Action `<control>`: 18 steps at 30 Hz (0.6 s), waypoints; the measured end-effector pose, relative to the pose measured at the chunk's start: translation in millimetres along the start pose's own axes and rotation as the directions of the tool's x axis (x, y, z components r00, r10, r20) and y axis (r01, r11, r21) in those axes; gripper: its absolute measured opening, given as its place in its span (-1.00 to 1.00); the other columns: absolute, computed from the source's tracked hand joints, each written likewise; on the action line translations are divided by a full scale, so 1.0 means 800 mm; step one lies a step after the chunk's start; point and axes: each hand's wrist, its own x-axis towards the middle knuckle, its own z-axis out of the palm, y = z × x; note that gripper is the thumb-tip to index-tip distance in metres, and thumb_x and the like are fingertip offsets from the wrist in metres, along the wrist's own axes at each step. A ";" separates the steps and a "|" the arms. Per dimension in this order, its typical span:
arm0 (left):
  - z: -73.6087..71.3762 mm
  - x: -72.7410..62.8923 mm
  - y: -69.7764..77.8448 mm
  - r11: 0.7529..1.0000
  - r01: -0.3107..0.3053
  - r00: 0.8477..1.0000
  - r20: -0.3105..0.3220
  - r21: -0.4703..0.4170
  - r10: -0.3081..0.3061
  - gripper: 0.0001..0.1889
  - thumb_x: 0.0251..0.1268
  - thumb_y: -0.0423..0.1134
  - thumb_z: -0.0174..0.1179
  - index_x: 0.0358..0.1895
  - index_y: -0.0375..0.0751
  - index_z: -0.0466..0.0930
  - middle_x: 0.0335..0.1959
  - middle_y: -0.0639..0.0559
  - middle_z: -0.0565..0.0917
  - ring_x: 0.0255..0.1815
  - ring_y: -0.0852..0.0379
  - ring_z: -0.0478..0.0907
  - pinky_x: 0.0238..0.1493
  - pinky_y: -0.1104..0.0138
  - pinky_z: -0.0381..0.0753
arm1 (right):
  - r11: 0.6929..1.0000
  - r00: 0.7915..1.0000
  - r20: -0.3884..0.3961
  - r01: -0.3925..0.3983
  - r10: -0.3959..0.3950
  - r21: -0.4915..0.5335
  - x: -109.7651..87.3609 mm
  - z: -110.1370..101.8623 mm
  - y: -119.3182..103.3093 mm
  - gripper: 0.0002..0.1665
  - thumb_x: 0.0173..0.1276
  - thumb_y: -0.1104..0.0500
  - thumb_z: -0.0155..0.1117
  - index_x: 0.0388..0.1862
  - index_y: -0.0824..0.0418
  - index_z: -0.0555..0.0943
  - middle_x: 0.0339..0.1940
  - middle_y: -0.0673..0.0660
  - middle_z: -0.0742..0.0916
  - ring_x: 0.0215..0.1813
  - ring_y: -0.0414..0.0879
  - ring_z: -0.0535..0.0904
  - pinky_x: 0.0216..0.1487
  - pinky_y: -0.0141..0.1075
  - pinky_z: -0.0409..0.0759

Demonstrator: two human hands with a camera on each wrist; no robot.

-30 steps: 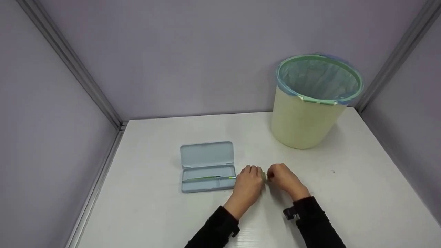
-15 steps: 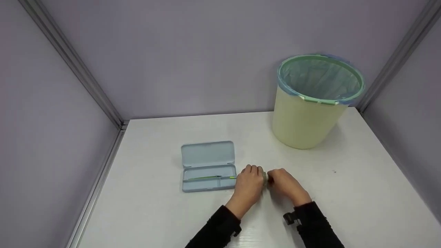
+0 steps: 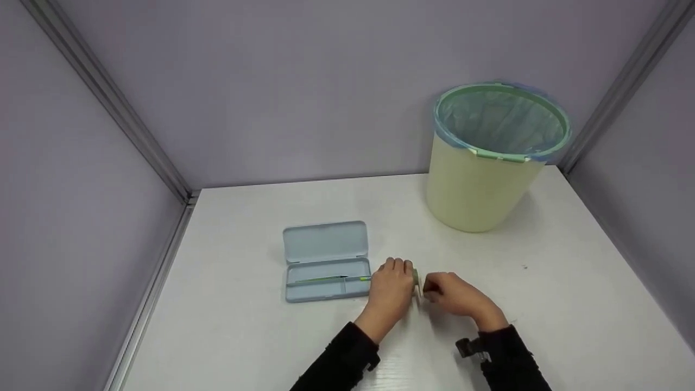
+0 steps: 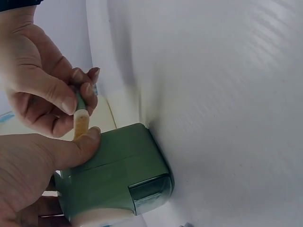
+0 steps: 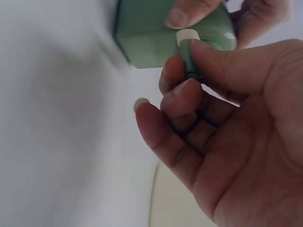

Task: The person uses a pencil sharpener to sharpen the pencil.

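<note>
My left hand [image 3: 391,287] grips a green hand-crank pencil sharpener [image 4: 118,165] low over the table, its thumb pressed on the casing. A dark clear window shows on one corner of the sharpener in the left wrist view. To its right, my right hand [image 3: 453,295] pinches the small green crank handle [image 5: 188,59], which has a cream collar, between thumb and fingers. An open pale blue pencil case [image 3: 326,244] lies left of the hands, with a thin green pencil [image 3: 320,279] in it. A short yellow-green stick end [image 3: 365,278] shows at the case's right side, partly hidden by my left hand.
A cream bin [image 3: 467,190] with a green rim and a bluish liner stands at the back right of the white table [image 3: 228,326]. Grey panels [image 3: 304,98] enclose the table at the back and sides.
My right hand has moved down toward me and slightly right beside the sharpener, its wrist turning. My left hand stays in place on the sharpener. The pencil case has not moved.
</note>
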 end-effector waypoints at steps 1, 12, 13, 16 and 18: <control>0.000 0.000 0.000 1.000 0.001 1.000 -0.007 0.000 -0.001 -0.60 0.23 0.04 0.43 -0.01 -0.15 0.70 -0.25 0.04 0.66 -0.19 0.13 0.57 -0.23 0.39 0.62 | 1.000 1.000 0.002 0.002 -0.002 0.011 -0.001 -0.003 -0.003 -0.92 0.42 0.37 0.26 -0.29 0.28 0.66 -0.39 0.05 0.70 -0.37 -0.23 0.51 -0.30 -0.29 0.52; 0.001 -0.001 0.001 1.000 -0.002 1.000 -0.015 -0.016 0.002 -0.45 0.07 0.14 0.51 0.01 -0.17 0.70 -0.21 0.04 0.67 -0.17 0.13 0.59 -0.14 0.37 0.64 | 0.999 0.996 -0.071 0.046 -0.046 0.001 -0.002 -0.017 -0.019 -0.91 0.47 0.36 0.26 -0.28 0.25 0.62 -0.34 0.12 0.72 -0.32 -0.23 0.53 -0.27 -0.30 0.54; 0.001 -0.001 0.001 1.000 -0.005 1.000 -0.017 -0.015 0.005 -0.46 0.06 0.13 0.51 0.00 -0.17 0.69 -0.21 0.04 0.67 -0.17 0.13 0.59 -0.13 0.37 0.64 | 0.999 0.996 -0.075 0.051 -0.051 0.001 -0.001 -0.017 -0.019 -0.90 0.47 0.37 0.25 -0.29 0.24 0.60 -0.34 0.14 0.72 -0.32 -0.23 0.52 -0.27 -0.30 0.53; 0.002 0.000 0.001 1.000 -0.012 0.999 -0.030 -0.010 0.012 -0.52 0.10 0.09 0.48 -0.04 -0.17 0.69 -0.22 0.05 0.66 -0.20 0.12 0.59 -0.14 0.36 0.64 | 0.998 0.995 -0.083 0.064 -0.063 0.007 0.001 -0.017 -0.018 -0.88 0.49 0.37 0.22 -0.29 0.23 0.56 -0.33 0.18 0.70 -0.32 -0.23 0.49 -0.28 -0.30 0.51; 0.004 -0.001 0.001 1.000 -0.016 0.999 -0.038 -0.008 0.015 -0.58 0.15 0.03 0.46 -0.06 -0.17 0.69 -0.23 0.05 0.65 -0.21 0.12 0.58 -0.16 0.36 0.64 | 0.998 0.994 -0.089 0.069 -0.068 0.006 0.002 -0.018 -0.017 -0.88 0.50 0.38 0.21 -0.29 0.24 0.55 -0.32 0.20 0.69 -0.32 -0.22 0.48 -0.27 -0.30 0.51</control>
